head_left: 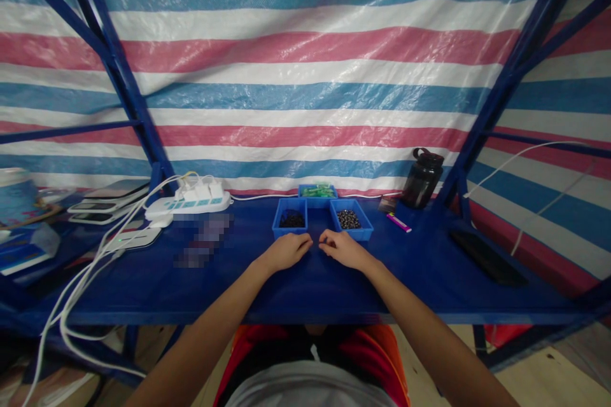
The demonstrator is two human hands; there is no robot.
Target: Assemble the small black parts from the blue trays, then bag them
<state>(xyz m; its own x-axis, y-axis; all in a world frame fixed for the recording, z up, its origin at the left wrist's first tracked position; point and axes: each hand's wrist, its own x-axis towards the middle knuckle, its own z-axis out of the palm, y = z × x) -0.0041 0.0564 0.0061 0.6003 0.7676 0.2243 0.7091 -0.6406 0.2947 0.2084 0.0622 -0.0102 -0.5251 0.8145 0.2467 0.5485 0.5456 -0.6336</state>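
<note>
My left hand point(289, 249) and my right hand point(342, 248) rest side by side on the blue table point(334, 286), fingers curled inward and nearly touching each other. What they pinch, if anything, is too small to see. Just beyond them stand two blue trays: the left tray point(290, 219) holds small black parts, the right tray point(351, 219) holds dark and pale beads. A third blue tray point(317, 192) behind them holds green pieces.
A dark bottle point(422, 178) stands at the back right, with a pink pen-like item point(398, 222) near it. A white power strip point(188, 203) with cables lies at the back left, beside stacked phones point(107, 200). A black flat object point(487, 257) lies at the right.
</note>
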